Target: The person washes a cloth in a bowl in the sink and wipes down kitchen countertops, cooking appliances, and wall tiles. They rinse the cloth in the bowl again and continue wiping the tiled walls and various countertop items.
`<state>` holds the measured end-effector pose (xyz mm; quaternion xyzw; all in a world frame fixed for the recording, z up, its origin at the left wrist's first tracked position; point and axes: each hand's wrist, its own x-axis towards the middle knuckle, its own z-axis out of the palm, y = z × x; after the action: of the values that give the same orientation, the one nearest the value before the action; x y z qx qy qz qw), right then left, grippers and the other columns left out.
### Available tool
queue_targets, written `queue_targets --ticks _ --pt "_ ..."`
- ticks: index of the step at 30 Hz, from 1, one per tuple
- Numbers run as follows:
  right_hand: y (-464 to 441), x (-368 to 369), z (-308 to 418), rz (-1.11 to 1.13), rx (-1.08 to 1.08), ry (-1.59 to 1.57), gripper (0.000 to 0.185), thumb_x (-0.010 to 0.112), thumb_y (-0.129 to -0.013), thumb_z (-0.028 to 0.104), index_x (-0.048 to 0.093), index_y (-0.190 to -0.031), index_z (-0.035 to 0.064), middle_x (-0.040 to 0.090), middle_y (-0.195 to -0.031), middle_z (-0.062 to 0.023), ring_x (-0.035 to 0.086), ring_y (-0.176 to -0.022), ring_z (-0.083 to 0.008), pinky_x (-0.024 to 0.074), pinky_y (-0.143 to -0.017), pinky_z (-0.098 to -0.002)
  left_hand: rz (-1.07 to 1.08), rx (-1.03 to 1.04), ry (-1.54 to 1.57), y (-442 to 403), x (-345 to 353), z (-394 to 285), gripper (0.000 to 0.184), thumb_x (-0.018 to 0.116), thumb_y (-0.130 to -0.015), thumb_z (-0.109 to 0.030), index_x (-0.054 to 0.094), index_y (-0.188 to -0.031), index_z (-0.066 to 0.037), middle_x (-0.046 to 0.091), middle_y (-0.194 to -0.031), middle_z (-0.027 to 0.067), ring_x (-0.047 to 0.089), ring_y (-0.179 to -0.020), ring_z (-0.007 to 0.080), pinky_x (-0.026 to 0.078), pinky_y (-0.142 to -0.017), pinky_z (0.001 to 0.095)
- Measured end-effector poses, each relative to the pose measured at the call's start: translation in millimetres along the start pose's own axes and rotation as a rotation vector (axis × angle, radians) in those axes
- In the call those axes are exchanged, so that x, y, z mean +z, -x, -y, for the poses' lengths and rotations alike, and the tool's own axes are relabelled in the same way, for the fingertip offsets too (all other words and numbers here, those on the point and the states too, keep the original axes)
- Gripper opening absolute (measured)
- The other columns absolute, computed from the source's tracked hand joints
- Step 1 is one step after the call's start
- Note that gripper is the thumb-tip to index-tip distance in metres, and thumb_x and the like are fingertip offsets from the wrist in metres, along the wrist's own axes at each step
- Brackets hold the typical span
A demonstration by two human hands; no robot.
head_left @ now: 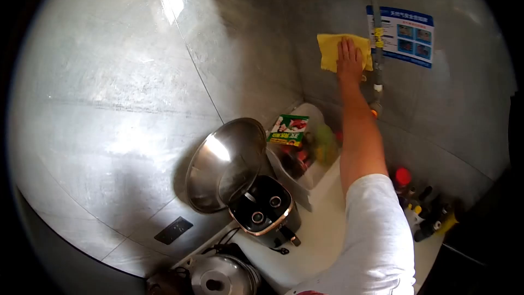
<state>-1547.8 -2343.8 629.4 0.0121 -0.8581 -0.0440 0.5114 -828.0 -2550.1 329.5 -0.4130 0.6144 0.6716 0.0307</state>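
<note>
My right hand (350, 60) is raised against the grey tiled wall (322, 11), holding a yellow cloth (328, 53) pressed to it. Its fingers lie close together over the cloth, pointing up. Just right of the hand runs a vertical grey pipe (377, 65) with a yellow label. Behind the pipe a blue-and-white notice (417, 35) is stuck on the wall. My left hand is out of view.
Below my arm, the white counter (319, 224) carries a black air fryer (267, 207), a large steel bowl (232, 158) leaning on the wall and a clear bin (316, 172). Several bottles (431, 216) stand at the right. A lidded steel pot (221, 276) is lower left, near a socket (173, 230).
</note>
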Motion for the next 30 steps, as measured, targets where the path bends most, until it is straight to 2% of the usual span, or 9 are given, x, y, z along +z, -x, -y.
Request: queue_targets --ticks 2,4,6,10,15,19,21,24,30 --pt "-35 -15 17 -0.037 0.073 -0.034 0.061 0.045 -0.093 0.036 0.028 -0.147 0.0131 0.021 -0.153 0.0004 0.016 -0.141 -0.0176 0.0145 -0.113 -0.0382 -0.024 -0.002 0.003 -16 7 -15 0.049 0.042 -0.097 -0.035 0.040 -0.137 -0.006 0.052 -0.128 0.0165 0.050 -0.116 0.0264 0.039 -0.100 0.0442" --pt "-83 -16 14 -0.319 0.113 -0.111 0.058 0.051 -0.089 0.033 0.038 -0.140 0.0095 0.035 -0.146 -0.0068 0.025 -0.138 -0.0216 0.0209 -0.111 -0.0405 -0.046 -0.009 0.005 -31 11 -26 0.049 0.042 -0.097 -0.034 0.041 -0.137 -0.006 0.052 -0.128 0.0164 0.050 -0.116 0.0263 0.039 -0.099 0.0440" --pt "-115 -45 2 -0.538 0.189 -0.104 0.052 0.047 -0.090 0.030 0.044 -0.136 0.0052 0.039 -0.143 -0.0096 0.026 -0.138 -0.0238 0.0201 -0.111 -0.0404 -0.061 -0.021 0.007 -45 14 -32 0.048 0.042 -0.097 -0.034 0.041 -0.136 -0.006 0.052 -0.127 0.0163 0.051 -0.115 0.0261 0.040 -0.099 0.0439" --pt "-163 -51 11 -0.389 0.300 -0.144 0.051 0.047 -0.089 0.038 0.050 -0.132 0.0106 0.042 -0.142 -0.0100 0.036 -0.132 -0.0298 0.0164 -0.114 -0.0484 -0.111 -0.062 0.005 -73 19 -48 0.048 0.043 -0.097 -0.033 0.042 -0.136 -0.006 0.053 -0.126 0.0161 0.051 -0.114 0.0258 0.040 -0.098 0.0435" --pt "-185 -54 41 -0.469 0.109 -0.380 0.051 0.049 -0.091 0.034 0.046 -0.136 0.0104 0.037 -0.146 -0.0105 0.029 -0.136 -0.0271 0.0180 -0.113 -0.0460 -0.133 -0.107 0.010 -99 31 -55 0.047 0.044 -0.097 -0.033 0.042 -0.135 -0.006 0.054 -0.125 0.0157 0.052 -0.112 0.0254 0.041 -0.097 0.0431" --pt "-192 -46 73 -0.387 0.131 -0.707 0.054 0.051 -0.091 0.031 0.040 -0.140 0.0131 0.031 -0.150 -0.0080 0.025 -0.138 -0.0244 0.0157 -0.114 -0.0436 -0.149 -0.137 0.010 -111 41 -57 0.046 0.044 -0.097 -0.032 0.043 -0.135 -0.006 0.054 -0.124 0.0155 0.052 -0.111 0.0251 0.041 -0.097 0.0427" --pt "-168 -59 82 -0.231 -0.207 -0.238 0.056 0.046 -0.093 0.031 0.034 -0.144 0.0122 0.026 -0.152 -0.0057 0.023 -0.139 -0.0235 0.0116 -0.115 -0.0409 -0.152 -0.153 0.017 -114 44 -56 0.046 0.044 -0.097 -0.032 0.043 -0.134 -0.006 0.054 -0.124 0.0154 0.053 -0.110 0.0250 0.041 -0.096 0.0425" --pt "-173 -17 121 -0.273 -0.263 0.080 0.054 0.038 -0.096 0.033 0.031 -0.145 0.0090 0.023 -0.153 -0.0046 0.018 -0.142 -0.0222 0.0078 -0.116 -0.0380 -0.150 -0.172 0.031 -111 43 -51 0.045 0.045 -0.097 -0.031 0.044 -0.134 -0.006 0.055 -0.123 0.0152 0.053 -0.109 0.0247 0.042 -0.096 0.0423" --pt "-154 22 136 -0.204 -0.269 0.092 0.057 0.034 -0.097 0.036 0.027 -0.146 0.0084 0.021 -0.154 -0.0094 0.012 -0.144 -0.0237 0.0048 -0.117 -0.0436 -0.140 -0.187 0.035 -104 35 -46 0.044 0.046 -0.096 -0.030 0.044 -0.133 -0.006 0.056 -0.122 0.0148 0.054 -0.107 0.0243 0.042 -0.095 0.0417"
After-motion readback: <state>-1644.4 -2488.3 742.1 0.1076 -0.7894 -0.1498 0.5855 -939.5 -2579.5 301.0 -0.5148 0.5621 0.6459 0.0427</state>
